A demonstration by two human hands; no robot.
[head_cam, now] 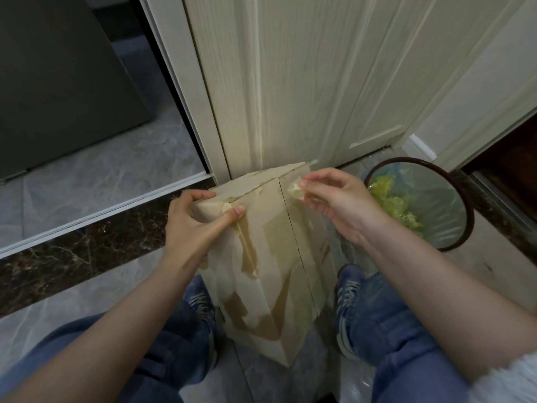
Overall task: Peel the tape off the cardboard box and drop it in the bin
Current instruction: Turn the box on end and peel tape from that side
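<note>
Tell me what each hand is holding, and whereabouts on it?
The left hand grips the cardboard box at its top left corner. The right hand pinches a crumpled bit of tape between thumb and fingertips, by the box's top edge.

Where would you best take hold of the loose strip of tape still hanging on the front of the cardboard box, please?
Probably at its curled lower end, where the tape strip has already lifted off the cardboard box. Come from below, pinch that free end and pull upward along the strip, while the left hand steadies the top corner.
</note>
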